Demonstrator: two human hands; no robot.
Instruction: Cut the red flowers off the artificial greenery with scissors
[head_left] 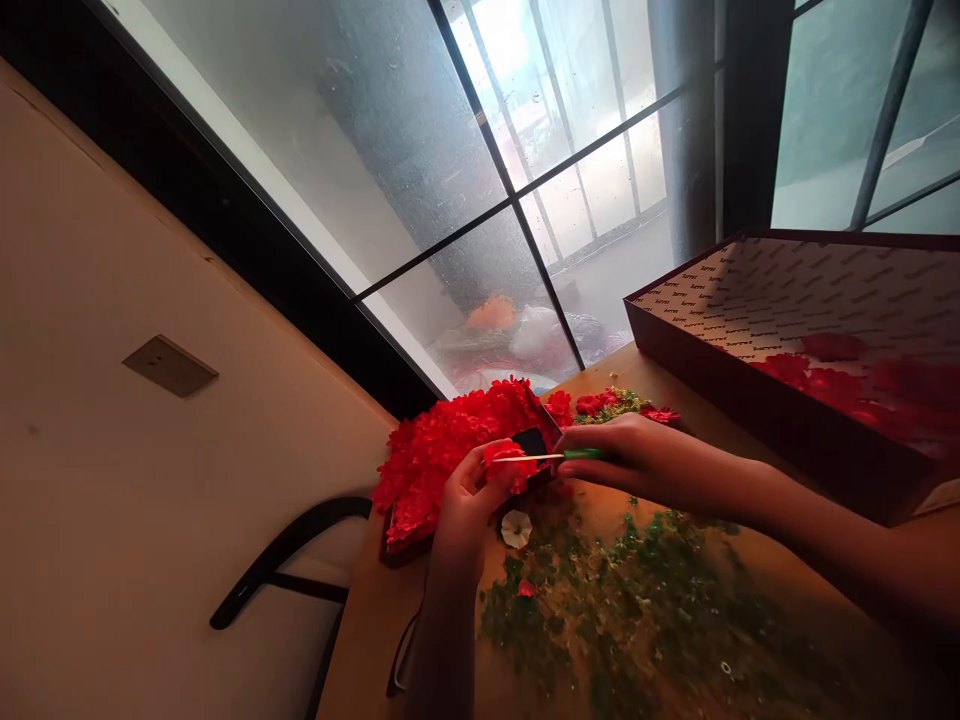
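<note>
My left hand [470, 490] pinches a red artificial flower [510, 468] above the table. My right hand [611, 447] grips a thin stick with a green end [583, 454], its pale length reaching across the front of the flower. Whether the stick touches the petals, I cannot tell. Close behind my left hand, a heap of red artificial flowers [450, 445] fills a shallow dark box [405, 550]. A dark flat rectangular thing [531, 442] shows between my hands. Just below them lies a pale round flower-shaped piece [516, 529].
Loose green sprigs [645, 600] cover much of the wooden table [367, 640]. A large dark-red box [675, 350] with red flowers inside stands at the right. More red blooms and greenery [611, 405] lie beyond my right hand. A black chair [292, 535] is at the left, windows behind.
</note>
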